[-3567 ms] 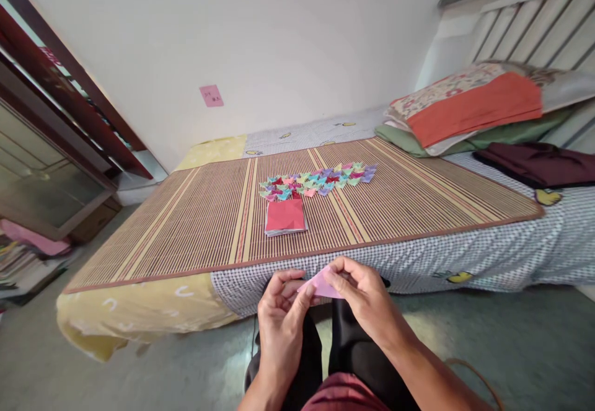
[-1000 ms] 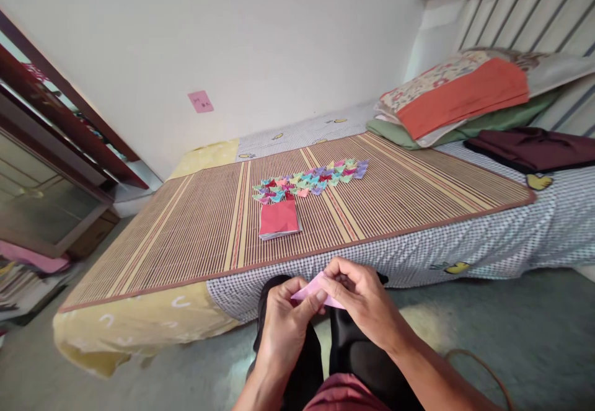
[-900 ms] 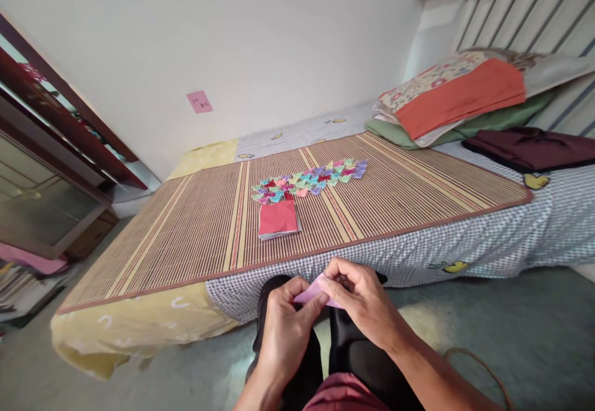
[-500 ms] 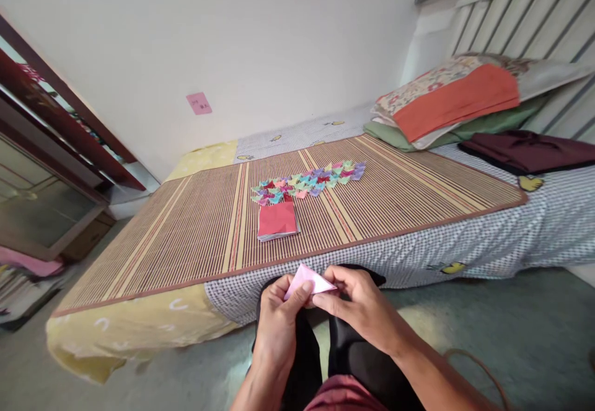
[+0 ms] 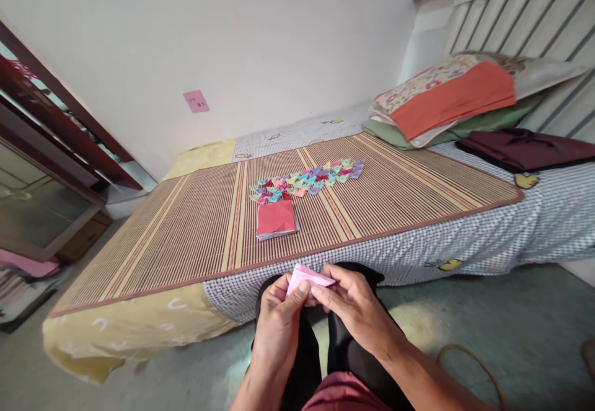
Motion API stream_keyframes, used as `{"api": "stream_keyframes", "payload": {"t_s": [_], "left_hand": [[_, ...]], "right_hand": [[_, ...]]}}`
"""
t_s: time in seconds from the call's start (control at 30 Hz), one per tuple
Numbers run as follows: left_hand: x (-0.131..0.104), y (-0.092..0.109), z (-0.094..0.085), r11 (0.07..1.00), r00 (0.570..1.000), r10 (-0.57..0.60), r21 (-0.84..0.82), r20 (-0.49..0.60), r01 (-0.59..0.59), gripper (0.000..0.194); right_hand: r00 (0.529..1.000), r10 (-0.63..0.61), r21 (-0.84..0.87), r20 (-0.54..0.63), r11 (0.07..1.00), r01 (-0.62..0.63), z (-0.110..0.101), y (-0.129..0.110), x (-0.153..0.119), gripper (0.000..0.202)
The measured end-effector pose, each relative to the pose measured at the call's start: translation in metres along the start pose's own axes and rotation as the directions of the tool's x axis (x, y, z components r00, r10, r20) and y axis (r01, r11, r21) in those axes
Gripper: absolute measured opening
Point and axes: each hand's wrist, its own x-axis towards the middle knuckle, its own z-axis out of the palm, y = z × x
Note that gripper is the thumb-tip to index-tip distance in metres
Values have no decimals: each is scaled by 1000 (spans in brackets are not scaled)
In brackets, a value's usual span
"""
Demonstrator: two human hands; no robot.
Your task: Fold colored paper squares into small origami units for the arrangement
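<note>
A small pink sheet of origami paper [image 5: 304, 274], folded to a triangle-like shape, is held above my knees. My left hand [image 5: 281, 305] pinches its left side, thumb on the front face. With thumb and fingers closed, my right hand [image 5: 351, 296] grips the right corner; its fingertips are partly hidden behind the paper. On the bed mat beyond lies a stack of square paper [image 5: 276, 217] with a red sheet on top. Behind the stack sit rows of small folded paper pieces [image 5: 307, 178] in many colours.
A striped bamboo mat [image 5: 195, 231] covers the bed, its front edge just beyond my hands. Pillows [image 5: 455, 101] and a folded maroon cloth [image 5: 525, 149] lie at the right. A pink note [image 5: 196, 101] is on the wall. A brown cord [image 5: 469, 355] lies on the floor.
The paper's upper edge now looks folded over, with a narrow flap along it. My right thumb has moved left and up onto the paper's face.
</note>
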Motion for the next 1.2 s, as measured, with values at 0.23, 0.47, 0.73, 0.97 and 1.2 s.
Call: {"api": "stream_keyframes", "payload": {"t_s": [0.23,0.47,0.73,0.97,1.2], "left_hand": [[-1,1,-3,1000,1000,6,20,-31,-5,30],[-5,-1,-2,996,995,49,72,-86,-43,35],[-5,-4,-4,963,982,141,249,-124,-107,40],[-9,-7,-4,922,988,149,366,-30,-128,44],[-9,-1,-1,901,993,111,418,41,-118,45]], "right_hand": [[999,-2,-46,-42,999,0,0,1,-2,41],[994,-51,-82,-101,996,43,-5,9,-7,40],[993,-48,-137,-106,990,33,-26,2,-1,31],[987,-155,-148,-38,978,148,-7,-14,6,29],[982,-177,-163,-67,973,165,-3,-7,3,36]]}}
